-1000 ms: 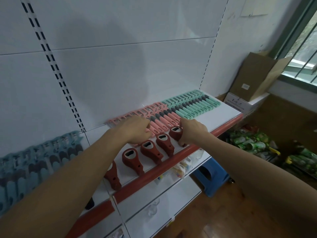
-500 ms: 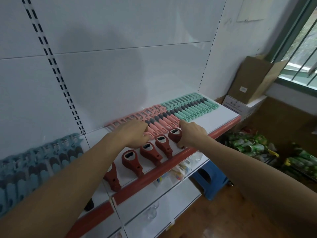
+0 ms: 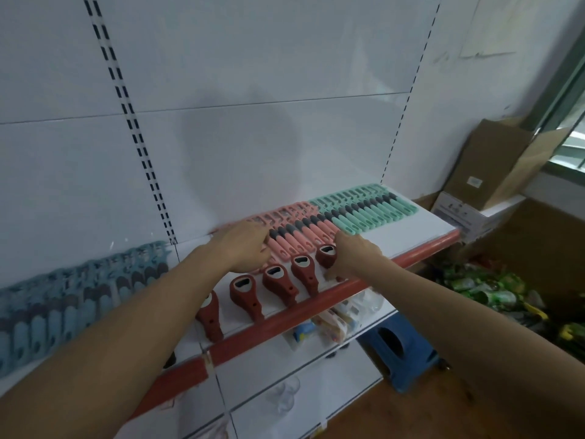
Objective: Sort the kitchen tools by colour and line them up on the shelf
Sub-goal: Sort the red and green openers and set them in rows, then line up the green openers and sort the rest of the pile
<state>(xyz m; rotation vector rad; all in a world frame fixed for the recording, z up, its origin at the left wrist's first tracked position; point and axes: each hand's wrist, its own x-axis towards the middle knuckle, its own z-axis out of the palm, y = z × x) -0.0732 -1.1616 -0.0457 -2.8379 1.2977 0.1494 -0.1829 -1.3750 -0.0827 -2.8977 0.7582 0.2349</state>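
On the white shelf [image 3: 421,231] lie rows sorted by colour: blue tools [image 3: 63,299] at the left, pink tools [image 3: 304,229] in the middle, mint green tools [image 3: 370,207] at the right. Several dark red bottle openers [image 3: 278,285] form a front row near the red shelf edge. My left hand [image 3: 250,248] rests on the left part of the pink row, fingers bent down onto the handles. My right hand [image 3: 354,255] grips the rightmost red opener [image 3: 327,255] from its right side and hides its handle.
The red shelf lip [image 3: 316,308] runs along the front. A lower shelf holds small packets [image 3: 332,321]. A blue stool [image 3: 402,350] stands on the floor below. Cardboard boxes [image 3: 493,160] are stacked at the right, with green packets [image 3: 474,286] on the floor.
Both hands stay in nearly the same spots. My right hand has kept hold of the rightmost red opener, and the view has shifted slightly.
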